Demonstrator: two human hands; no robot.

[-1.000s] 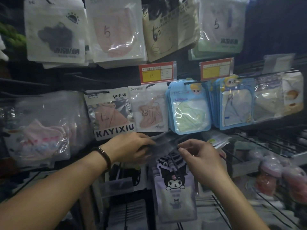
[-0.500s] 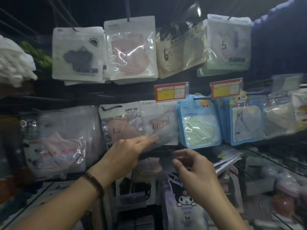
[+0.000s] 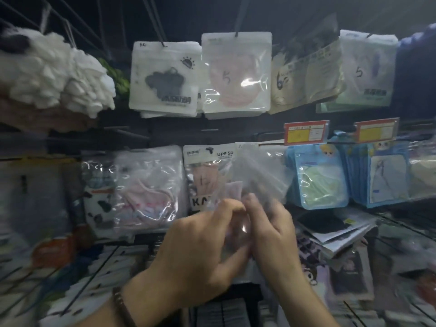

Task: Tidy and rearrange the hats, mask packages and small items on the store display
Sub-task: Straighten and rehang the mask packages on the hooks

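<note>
The task's thing at that moment was a clear mask package [image 3: 260,178] — thin, glossy, crinkled plastic, see-through enough that the rack showed behind it, with what seemed to be a pale pink piece low inside it, though motion blur made that hard to be sure of. It stood upright in front of the middle row of the display, near its centre, between the silver-and-white package [image 3: 207,161] and the blue package [image 3: 317,180]. Both hands met at its lower edge: the left hand [image 3: 200,251], with a dark beaded bracelet [image 3: 122,308] at the wrist, had its fingers curled and pinched the plastic, and the right hand [image 3: 271,232] gripped it just beside, knuckles nearly touching the left. The silver-and-white package read "UPF 50" at its top and "KA" at its foot — the rest was covered by the hands. In the top row a pink mask pack [image 3: 236,74] bore a handwritten "5", as did the pale green pack [image 3: 368,67] toward the display's right edge. Two red-and-yellow price tags [image 3: 305,133] hung above the blue packages; their print was too small to read. White fluffy goods [image 3: 59,72] hung at the upper left corner.
</note>
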